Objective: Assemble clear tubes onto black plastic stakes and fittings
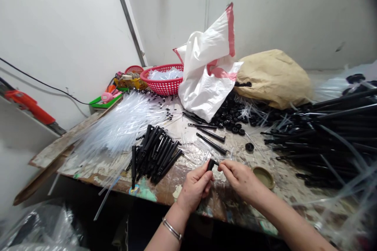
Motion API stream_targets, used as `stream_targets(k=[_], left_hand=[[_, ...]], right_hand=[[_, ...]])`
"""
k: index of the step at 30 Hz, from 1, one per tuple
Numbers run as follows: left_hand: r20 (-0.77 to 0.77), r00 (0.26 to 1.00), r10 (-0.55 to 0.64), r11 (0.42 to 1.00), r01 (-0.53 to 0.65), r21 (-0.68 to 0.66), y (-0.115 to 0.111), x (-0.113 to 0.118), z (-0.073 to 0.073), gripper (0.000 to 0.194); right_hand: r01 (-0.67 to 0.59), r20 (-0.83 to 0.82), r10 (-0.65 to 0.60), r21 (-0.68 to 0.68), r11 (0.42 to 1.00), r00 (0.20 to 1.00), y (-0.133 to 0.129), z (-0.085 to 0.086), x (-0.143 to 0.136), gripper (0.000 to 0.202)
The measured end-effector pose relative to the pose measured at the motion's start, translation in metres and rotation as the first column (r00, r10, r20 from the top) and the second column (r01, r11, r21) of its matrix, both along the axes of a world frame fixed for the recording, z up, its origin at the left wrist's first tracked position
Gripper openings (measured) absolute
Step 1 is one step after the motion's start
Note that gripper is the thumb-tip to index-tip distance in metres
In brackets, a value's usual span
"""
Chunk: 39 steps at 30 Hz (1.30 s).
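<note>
Near the table's front edge, my left hand (198,182) wraps round a black plastic tube (211,164), whose upper end shows above the fingers. Close beside it, my right hand (237,176) pinches a small black part that sticks out sideways from that tube's end. Most of both pieces is hidden by my fingers. To the left lies a stack of similar black tubes (159,153). Beyond my hands, a few single black tubes (210,143) rest on the table. A black round cap (249,147) sits past my right hand.
Long clear plastic tubes (114,125) spread over the left side. A red basket (161,85), a white sack (206,70) and a tan sack (273,78) stand at the back. Long black tubes (330,141) heap at the right. A shallow round dish (263,177) is by my right wrist.
</note>
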<state>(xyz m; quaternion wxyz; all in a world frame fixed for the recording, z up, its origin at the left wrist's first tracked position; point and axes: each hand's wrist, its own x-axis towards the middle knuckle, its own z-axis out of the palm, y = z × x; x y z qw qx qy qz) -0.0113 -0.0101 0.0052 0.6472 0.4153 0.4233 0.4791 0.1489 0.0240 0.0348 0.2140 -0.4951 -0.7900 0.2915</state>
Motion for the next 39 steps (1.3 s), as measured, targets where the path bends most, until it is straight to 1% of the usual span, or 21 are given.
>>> stream_targets(k=[3,5,8,10,12,13,15,17,18,21,24,26,28,29,30,32,33,34,36,37,39], left_hand=[[-0.083,0.996,0.029,0.999,-0.027,0.030,-0.003,0.002,-0.002,0.042],[-0.164,0.982,0.090,0.994,-0.078,0.080,-0.006,0.004,-0.005,0.044],[-0.280,0.934,0.223,0.962,-0.164,0.219,-0.006,0.002,-0.003,0.044],[-0.325,0.873,0.364,0.909,-0.257,0.328,-0.001,-0.011,0.005,0.044],[-0.371,0.760,0.534,0.823,-0.367,0.433,0.010,-0.036,0.017,0.045],[-0.418,0.674,0.609,0.775,-0.394,0.493,0.017,-0.052,0.025,0.046],[-0.532,0.429,0.730,0.681,-0.392,0.618,0.034,-0.088,0.039,0.045],[-0.639,0.184,0.747,0.660,-0.326,0.677,0.052,-0.122,0.051,0.043],[-0.683,0.078,0.726,0.671,-0.294,0.680,0.062,-0.135,0.055,0.042],[-0.720,0.031,0.693,0.703,-0.251,0.666,0.084,-0.160,0.059,0.038],[-0.748,-0.012,0.663,0.723,-0.249,0.645,0.092,-0.166,0.054,0.039],[-0.725,-0.103,0.681,0.682,-0.272,0.679,0.090,-0.164,0.051,0.041],[-0.634,-0.184,0.752,0.587,-0.252,0.769,0.084,-0.156,0.048,0.043],[-0.564,-0.196,0.802,0.523,-0.226,0.822,0.080,-0.150,0.048,0.042],[-0.490,-0.179,0.853,0.457,-0.198,0.867,0.075,-0.142,0.047,0.041],[-0.367,-0.093,0.926,0.347,-0.176,0.921,0.066,-0.121,0.044,0.037],[-0.344,-0.037,0.938,0.333,-0.173,0.927,0.062,-0.109,0.041,0.034],[-0.333,0.018,0.943,0.331,-0.165,0.929,0.058,-0.097,0.036,0.033],[-0.344,0.144,0.928,0.365,-0.162,0.917,0.049,-0.072,0.025,0.032],[-0.364,0.221,0.905,0.402,-0.162,0.901,0.045,-0.061,0.019,0.032],[-0.420,0.332,0.844,0.489,-0.158,0.858,0.037,-0.042,0.008,0.034]], right_hand=[[0.019,-0.050,-0.021,-0.027,0.999,0.999,0.000,-0.002,-0.002,0.034],[0.045,-0.098,-0.047,-0.024,0.999,0.994,0.000,-0.004,-0.001,0.035],[0.129,-0.157,-0.125,0.012,0.992,0.980,-0.001,-0.009,0.008,0.036],[0.163,-0.158,-0.158,0.021,0.986,0.975,-0.003,-0.012,0.016,0.038],[0.140,-0.147,-0.136,0.014,0.990,0.980,-0.006,-0.013,0.023,0.037],[0.117,-0.146,-0.114,0.011,0.993,0.983,-0.009,-0.013,0.026,0.035],[0.058,-0.146,-0.057,-0.001,0.998,0.988,-0.016,-0.012,0.028,0.032],[0.008,-0.151,-0.011,-0.021,1.000,0.988,-0.024,-0.011,0.027,0.030],[-0.011,-0.155,0.006,-0.029,1.000,0.988,-0.027,-0.011,0.026,0.029],[-0.035,-0.154,0.029,-0.033,0.999,0.988,-0.030,-0.009,0.026,0.028],[-0.029,-0.125,0.028,-0.002,1.000,0.992,-0.020,-0.004,0.029,0.029],[-0.027,-0.077,0.029,0.028,0.999,0.997,-0.002,0.000,0.030,0.029],[-0.015,0.024,0.014,0.062,0.998,1.000,0.025,0.002,0.029,0.029],[0.001,0.095,-0.008,0.080,0.997,0.995,0.039,0.001,0.026,0.029],[0.018,0.180,-0.036,0.100,0.995,0.983,0.055,0.000,0.023,0.029],[0.047,0.301,-0.083,0.124,0.991,0.950,0.081,-0.004,0.014,0.029],[0.056,0.336,-0.097,0.127,0.990,0.937,0.092,-0.006,0.010,0.027],[0.066,0.353,-0.107,0.126,0.990,0.929,0.100,-0.008,0.007,0.026],[0.090,0.373,-0.129,0.121,0.989,0.919,0.111,-0.011,0.003,0.020],[0.104,0.380,-0.142,0.119,0.987,0.914,0.113,-0.012,0.003,0.018],[0.135,0.378,-0.170,0.118,0.984,0.910,0.113,-0.010,0.006,0.018]])
